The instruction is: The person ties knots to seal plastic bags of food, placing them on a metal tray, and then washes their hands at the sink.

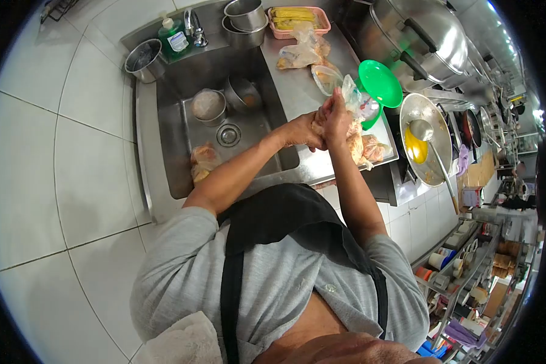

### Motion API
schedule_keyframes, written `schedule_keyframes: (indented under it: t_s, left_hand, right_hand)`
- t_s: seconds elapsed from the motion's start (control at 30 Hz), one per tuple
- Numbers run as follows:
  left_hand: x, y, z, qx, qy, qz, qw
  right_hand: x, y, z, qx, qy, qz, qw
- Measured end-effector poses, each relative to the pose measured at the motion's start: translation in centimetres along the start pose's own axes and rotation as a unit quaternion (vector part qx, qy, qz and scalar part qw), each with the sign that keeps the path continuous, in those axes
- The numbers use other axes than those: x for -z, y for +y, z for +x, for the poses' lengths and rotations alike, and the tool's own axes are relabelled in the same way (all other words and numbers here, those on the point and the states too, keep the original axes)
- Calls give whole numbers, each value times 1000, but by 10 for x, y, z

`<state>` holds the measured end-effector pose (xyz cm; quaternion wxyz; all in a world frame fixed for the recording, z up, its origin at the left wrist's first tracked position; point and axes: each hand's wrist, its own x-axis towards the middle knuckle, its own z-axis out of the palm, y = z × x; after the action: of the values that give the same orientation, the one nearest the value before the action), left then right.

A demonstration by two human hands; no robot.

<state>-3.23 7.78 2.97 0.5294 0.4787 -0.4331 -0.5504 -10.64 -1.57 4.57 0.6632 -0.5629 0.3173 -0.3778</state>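
From my end, through the head camera, I see both hands close together over the steel counter (291,94), to the right of the sink (179,130); the right hand (335,116) is closed on a clear plastic bag (350,92), whose loose top sticks up past the fingers; the left hand (302,130) is against it with its fingers bent, and I cannot tell what they grip; pale, lumpy food (356,145) shows just beside the right hand, and a filled bag (376,148) lies near it; a green disc (380,84) sits beyond the clear bag; farther right, a ladle (421,129) rests in a wide pan (435,114) holding yellow liquid; in the sink I see a pot (215,120) and another bag (204,159).
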Motion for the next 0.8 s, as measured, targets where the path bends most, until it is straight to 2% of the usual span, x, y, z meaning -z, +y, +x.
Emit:
schedule_keyframes:
  t_s: [0.03,0.1,0.17,0.2,0.23,0.27,0.3,0.37,0.4,0.43,0.47,0.5,0.53,0.57,0.6,0.63,0.7,0.73,0.77,0.8]
  left_hand:
    - [4,-7,2,0,17,41,999]
    - [16,-19,8,-2,55,121,991]
    - [26,-25,13,-26,75,160,984]
    - [29,-24,13,-37,84,180,980]
    - [29,-21,13,-5,86,179,980]
    - [28,-25,12,-91,163,294,938]
    - [25,-33,11,-175,235,400,869]
    - [15,-31,2,-244,320,477,781]
    - [7,-19,-14,-231,338,461,787]
    - [5,-12,-23,-216,353,448,793]
    - [9,-14,-20,-82,246,191,947]
    - [11,-22,-14,64,115,-93,987]
    - [10,-34,-6,199,-28,-369,908]
    - [7,-52,5,140,-48,-469,871]
    - [12,-52,14,76,-51,-454,886]
    - [13,-48,22,12,-55,-440,896]
    - [9,-42,25,79,26,-507,858]
    - [6,-47,33,101,96,-480,866]
    - [6,-51,42,124,167,-450,869]
    - [12,-47,46,118,187,-385,896]
  right_hand:
    - [-1,3,1,6,2,5,1000]
    - [-4,-1,5,-59,4,152,987]
    - [-7,-12,10,-105,-4,309,945]
    - [-7,-18,12,-97,-3,299,949]
    - [-7,-24,12,-87,0,288,954]
    - [-6,-27,13,-77,3,278,958]
    - [-4,-27,15,-70,4,263,962]
    - [1,-26,21,-52,2,231,972]
    - [4,-22,25,-45,3,217,975]
    - [8,-17,26,-31,-38,225,973]
    - [9,-10,24,28,-49,138,989]
    - [5,-7,13,82,-61,48,994]
    - [1,-5,3,136,-75,-44,987]
    - [-3,13,-4,180,-54,-90,978]
    - [-12,-2,-24,87,-76,-71,991]
    - [-8,14,-32,122,-84,-103,984]
    - [-1,26,-47,163,-87,-134,974]
    - [0,19,-57,168,-86,-133,973]
    - [3,12,-69,91,-114,-65,987]
    - [9,10,-79,72,-102,-37,992]
